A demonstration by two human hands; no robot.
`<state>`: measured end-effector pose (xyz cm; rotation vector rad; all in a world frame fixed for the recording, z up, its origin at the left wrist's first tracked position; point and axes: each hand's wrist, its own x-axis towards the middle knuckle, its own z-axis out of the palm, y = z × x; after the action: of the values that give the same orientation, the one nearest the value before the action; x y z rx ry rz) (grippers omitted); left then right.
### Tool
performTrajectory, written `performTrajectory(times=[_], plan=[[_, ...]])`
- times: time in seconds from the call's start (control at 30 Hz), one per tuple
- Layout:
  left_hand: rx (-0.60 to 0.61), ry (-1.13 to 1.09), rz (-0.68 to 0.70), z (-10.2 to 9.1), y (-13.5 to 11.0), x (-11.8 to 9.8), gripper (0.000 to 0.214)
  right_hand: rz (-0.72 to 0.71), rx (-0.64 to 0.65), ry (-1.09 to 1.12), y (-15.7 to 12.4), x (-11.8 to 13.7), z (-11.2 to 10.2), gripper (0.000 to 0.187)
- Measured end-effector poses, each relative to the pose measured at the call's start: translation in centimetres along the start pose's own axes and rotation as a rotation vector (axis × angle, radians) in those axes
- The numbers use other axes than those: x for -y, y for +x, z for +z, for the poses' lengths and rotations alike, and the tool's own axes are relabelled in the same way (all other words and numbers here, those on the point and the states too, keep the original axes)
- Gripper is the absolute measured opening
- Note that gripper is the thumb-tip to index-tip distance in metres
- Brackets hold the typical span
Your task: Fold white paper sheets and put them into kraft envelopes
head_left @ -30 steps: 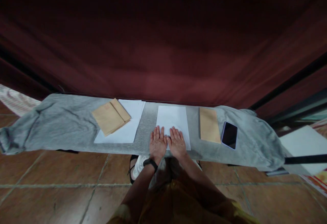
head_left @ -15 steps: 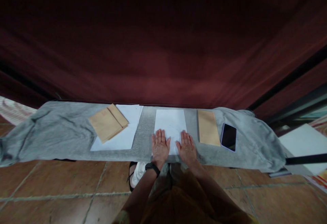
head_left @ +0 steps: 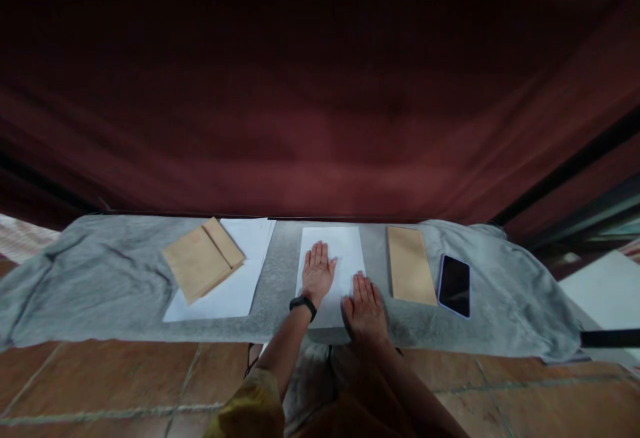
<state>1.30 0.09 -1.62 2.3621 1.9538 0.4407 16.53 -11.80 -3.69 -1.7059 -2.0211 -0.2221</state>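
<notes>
A white sheet of paper (head_left: pixel 345 248) lies on the grey cloth (head_left: pixel 100 278) in front of me. My left hand (head_left: pixel 317 271), with a black band on its wrist, lies flat and open on the sheet's left half, fingers pointing away. Flat and open too, my right hand (head_left: pixel 364 305) rests on the sheet's near right corner, close to the cloth's front edge. Neither hand holds anything.
Two brown envelopes (head_left: pixel 201 260) lie on a larger white sheet (head_left: pixel 235 291) to the left. A single brown envelope (head_left: pixel 411 265) and a dark phone (head_left: pixel 455 285) lie to the right. A dark red curtain (head_left: pixel 320 125) hangs behind. Tiled floor (head_left: pixel 100 385) is below.
My left hand has slid forward up the white sheet. My right hand has moved apart from it to the sheet's near right corner. The view has shifted slightly.
</notes>
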Motion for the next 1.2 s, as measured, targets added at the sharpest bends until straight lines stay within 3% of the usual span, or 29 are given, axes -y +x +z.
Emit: performTrajectory(times=[0.17, 0.33, 0.6, 0.73, 1.0, 1.2], plan=[[-0.060, 0.020, -0.112, -0.3, 0.6, 2.9, 0.062, 0.004, -0.020, 0.014, -0.2, -0.1, 0.0, 0.059], [-0.084, 0.041, -0.119, -0.3, 0.1, 4.0, 0.061, 0.049, 0.029, 0.029, 1.4, 0.0, 0.7, 0.060], [-0.086, 0.068, -0.092, -0.4, 0.1, 4.1, 0.059, -0.001, 0.280, 0.136, 13.9, 1.8, 4.9, 0.053], [-0.098, 0.066, -0.094, -0.2, 0.1, 4.3, 0.058, -0.003, 0.311, 0.078, 17.2, 1.0, 6.6, 0.053], [-0.064, 0.046, -0.123, -0.3, 0.1, 4.0, 0.059, 0.189, 0.244, -0.026, 16.7, -2.9, 7.7, 0.063], [-0.056, 0.024, -0.135, -0.4, 0.1, 3.9, 0.059, 0.212, 0.090, -0.053, 14.9, -5.1, 7.5, 0.063]])
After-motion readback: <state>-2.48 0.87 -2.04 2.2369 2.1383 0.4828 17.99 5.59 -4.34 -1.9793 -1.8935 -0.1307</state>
